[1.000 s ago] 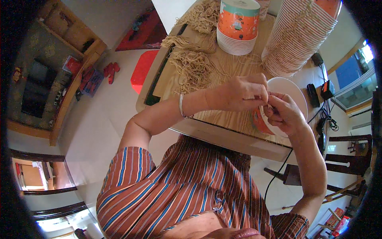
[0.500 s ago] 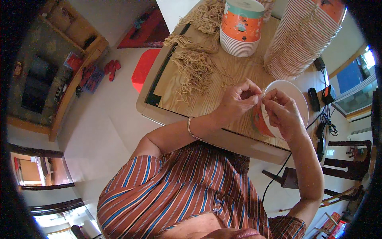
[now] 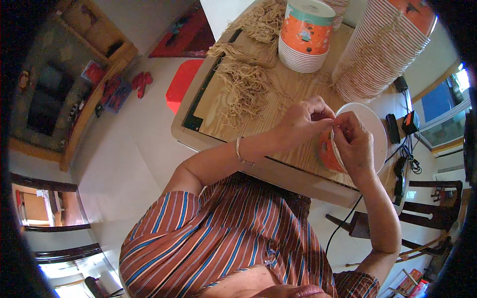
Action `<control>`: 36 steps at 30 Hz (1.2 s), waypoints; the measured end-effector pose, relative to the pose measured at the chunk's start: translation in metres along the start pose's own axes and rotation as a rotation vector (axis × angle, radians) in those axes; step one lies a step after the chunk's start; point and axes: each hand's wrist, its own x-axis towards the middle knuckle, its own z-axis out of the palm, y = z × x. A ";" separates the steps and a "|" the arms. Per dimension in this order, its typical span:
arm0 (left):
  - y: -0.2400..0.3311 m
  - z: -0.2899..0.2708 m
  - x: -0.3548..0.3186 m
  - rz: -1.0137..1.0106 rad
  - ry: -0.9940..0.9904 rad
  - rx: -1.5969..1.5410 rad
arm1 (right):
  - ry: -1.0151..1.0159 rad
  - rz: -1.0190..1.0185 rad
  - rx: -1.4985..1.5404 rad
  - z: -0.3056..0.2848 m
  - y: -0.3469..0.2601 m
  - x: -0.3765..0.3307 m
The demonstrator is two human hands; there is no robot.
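Observation:
An orange paper bucket point(image 3: 330, 153) with a white inside lies tipped on the wooden table at the near right, its wide mouth facing right. Over its rim my left hand point(image 3: 309, 120) and my right hand point(image 3: 355, 140) meet, fingertips together. Thumb and index finger of each hand are pinched, and whatever lies between them is too small to make out. The right hand covers part of the bucket's mouth. Bundles of tan twine point(image 3: 243, 87) lie loose on the table, left of and beyond my hands.
Upside-down stacked paper buckets point(image 3: 306, 37) stand at the far side. A tall leaning stack of buckets point(image 3: 380, 49) with twine over it is at the far right. Black cables and adapters point(image 3: 408, 124) line the right table edge. A red stool point(image 3: 183, 85) stands left.
Both hands have shifted slightly to the right, and their fingertips have drawn closer together over the bucket's rim. The whole view has moved a little.

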 end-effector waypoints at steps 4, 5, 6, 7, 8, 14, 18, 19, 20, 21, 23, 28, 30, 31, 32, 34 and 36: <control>-0.001 -0.006 0.006 0.086 -0.076 0.036 | 0.021 -0.073 0.000 0.001 0.004 0.002; -0.001 -0.008 0.007 0.128 -0.091 0.120 | 0.018 -0.074 0.002 0.001 0.007 0.003; -0.001 -0.009 0.008 0.127 -0.088 0.121 | 0.016 -0.062 0.004 0.001 0.010 0.004; -0.002 -0.010 0.009 0.145 -0.102 0.146 | 0.018 -0.047 0.004 0.000 0.012 0.005; -0.003 -0.010 0.010 0.163 -0.116 0.171 | 0.019 -0.046 0.002 0.000 0.012 0.005; 0.001 -0.014 0.010 0.200 -0.152 0.218 | -0.057 0.197 0.154 -0.005 0.003 0.010; 0.000 -0.016 0.013 0.248 -0.168 0.248 | -0.085 0.237 0.210 -0.007 0.000 0.011; 0.001 -0.017 0.014 0.255 -0.191 0.257 | -0.085 0.240 0.217 -0.008 0.000 0.011; 0.001 -0.017 0.015 0.262 -0.214 0.266 | -0.082 0.241 0.216 -0.008 0.001 0.010; 0.001 -0.017 0.016 0.263 -0.216 0.265 | -0.081 0.247 0.231 -0.009 0.002 0.010; 0.000 -0.018 0.019 0.243 -0.228 0.266 | -0.082 0.253 0.248 -0.009 0.003 0.011; 0.007 -0.021 0.023 0.291 -0.275 0.312 | -0.125 0.214 0.214 -0.011 0.004 0.012; 0.009 -0.021 0.023 0.295 -0.278 0.307 | -0.124 0.206 0.195 -0.011 0.003 0.012; 0.009 -0.021 0.022 0.300 -0.270 0.296 | -0.123 0.196 0.175 -0.011 0.003 0.012; 0.010 -0.020 0.022 0.305 -0.262 0.285 | -0.124 0.196 0.176 -0.010 0.003 0.012; 0.009 -0.019 0.021 0.311 -0.244 0.287 | -0.134 0.178 0.110 -0.010 0.005 0.010; 0.010 -0.016 0.020 0.318 -0.228 0.288 | -0.136 0.189 0.064 -0.010 0.005 0.010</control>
